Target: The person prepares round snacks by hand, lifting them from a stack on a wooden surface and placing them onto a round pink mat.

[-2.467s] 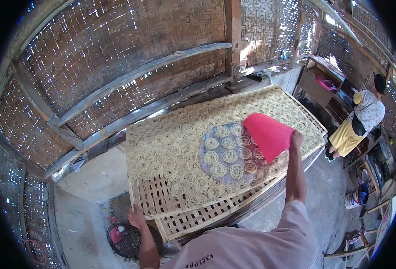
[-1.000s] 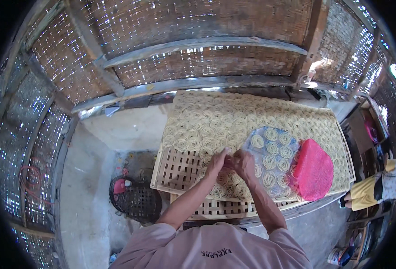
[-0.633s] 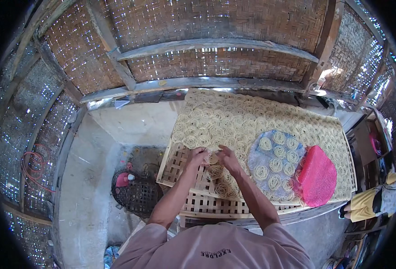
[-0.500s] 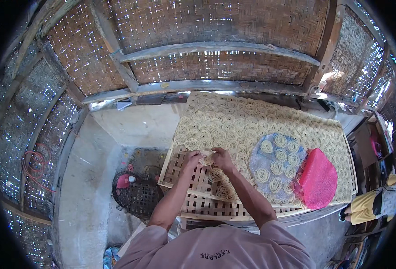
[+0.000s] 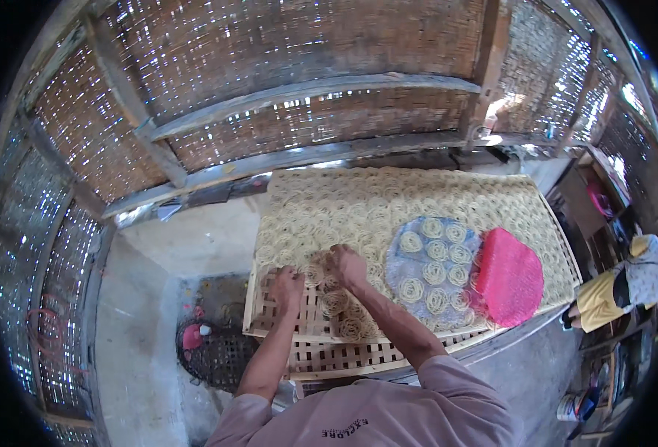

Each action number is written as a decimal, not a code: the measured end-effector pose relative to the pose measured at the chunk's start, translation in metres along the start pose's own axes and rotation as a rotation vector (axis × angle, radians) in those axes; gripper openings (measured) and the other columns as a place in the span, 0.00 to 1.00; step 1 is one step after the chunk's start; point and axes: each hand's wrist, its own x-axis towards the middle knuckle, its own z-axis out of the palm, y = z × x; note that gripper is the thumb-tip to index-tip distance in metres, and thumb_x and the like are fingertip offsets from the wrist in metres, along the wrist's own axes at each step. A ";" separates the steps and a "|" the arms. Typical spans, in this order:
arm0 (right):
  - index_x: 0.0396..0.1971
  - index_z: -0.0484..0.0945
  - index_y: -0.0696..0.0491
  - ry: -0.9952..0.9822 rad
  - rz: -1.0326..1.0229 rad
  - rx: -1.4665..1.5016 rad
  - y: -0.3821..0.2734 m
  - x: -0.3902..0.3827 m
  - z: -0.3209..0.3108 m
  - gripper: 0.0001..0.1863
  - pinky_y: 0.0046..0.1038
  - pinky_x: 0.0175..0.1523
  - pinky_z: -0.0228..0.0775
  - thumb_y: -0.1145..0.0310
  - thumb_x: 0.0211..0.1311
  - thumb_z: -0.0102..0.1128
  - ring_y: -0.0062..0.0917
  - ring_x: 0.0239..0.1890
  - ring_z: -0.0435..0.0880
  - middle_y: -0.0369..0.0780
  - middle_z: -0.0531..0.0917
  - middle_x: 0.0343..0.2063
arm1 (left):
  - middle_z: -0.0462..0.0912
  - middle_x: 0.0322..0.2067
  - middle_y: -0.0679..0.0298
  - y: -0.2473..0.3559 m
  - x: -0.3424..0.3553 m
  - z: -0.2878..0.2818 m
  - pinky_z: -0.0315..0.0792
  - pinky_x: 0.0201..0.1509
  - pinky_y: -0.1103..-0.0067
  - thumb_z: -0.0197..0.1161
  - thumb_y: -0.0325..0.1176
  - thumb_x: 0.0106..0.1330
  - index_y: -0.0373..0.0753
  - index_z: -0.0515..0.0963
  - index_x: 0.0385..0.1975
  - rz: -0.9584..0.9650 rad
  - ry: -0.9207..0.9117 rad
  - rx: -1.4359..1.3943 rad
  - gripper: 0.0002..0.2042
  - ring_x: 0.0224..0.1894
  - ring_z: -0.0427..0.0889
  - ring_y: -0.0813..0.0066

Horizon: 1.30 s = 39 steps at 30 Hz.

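Your hands've split apart since prev frame: L hand point(image 5: 288, 287) curled over pale slatted bamboo tray point(image 5: 310, 322), R hand point(image 5: 346, 267) at pale-yellow coiled noodle nests point(image 5: 334, 301) on it; can't tell if either grips. Strands might snap if tugged w/ neighbours tangled. Farther R: hot-pink rounded mesh-like sheet point(image 5: 511, 277).

A lattice tray point(image 5: 312, 319) bears what look like noodle nests point(image 5: 329, 212).
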 end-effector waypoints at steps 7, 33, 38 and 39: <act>0.37 0.79 0.58 0.333 0.293 -0.292 0.130 0.000 -0.091 0.16 0.41 0.45 0.71 0.60 0.60 0.52 0.44 0.40 0.78 0.49 0.77 0.39 | 0.84 0.30 0.59 -0.006 -0.001 0.007 0.74 0.37 0.69 0.68 0.34 0.52 0.40 0.81 0.34 -0.070 -0.012 -0.149 0.11 0.34 0.82 0.61; 0.33 0.81 0.55 -0.200 -0.269 0.328 -0.008 -0.035 -0.025 0.11 0.33 0.45 0.73 0.71 0.47 0.61 0.37 0.37 0.81 0.43 0.83 0.33 | 0.83 0.29 0.60 0.009 -0.007 0.015 0.78 0.34 0.79 0.61 0.52 0.61 0.36 0.79 0.37 -0.659 -0.622 -1.070 0.21 0.28 0.82 0.75; 0.40 0.80 0.54 -0.175 -0.300 0.456 -0.015 -0.041 -0.001 0.16 0.32 0.44 0.74 0.70 0.48 0.62 0.36 0.37 0.81 0.44 0.82 0.34 | 0.82 0.30 0.64 -0.053 -0.004 0.041 0.74 0.34 0.82 0.64 0.29 0.58 0.33 0.80 0.37 -0.267 -0.413 -1.022 0.09 0.30 0.79 0.80; 0.42 0.78 0.54 -0.125 -0.115 0.454 -0.012 -0.042 0.003 0.17 0.32 0.44 0.74 0.69 0.49 0.62 0.36 0.38 0.81 0.45 0.82 0.34 | 0.82 0.28 0.65 -0.050 -0.005 0.042 0.70 0.32 0.83 0.64 0.30 0.58 0.31 0.81 0.35 -0.199 -0.382 -1.092 0.10 0.29 0.76 0.82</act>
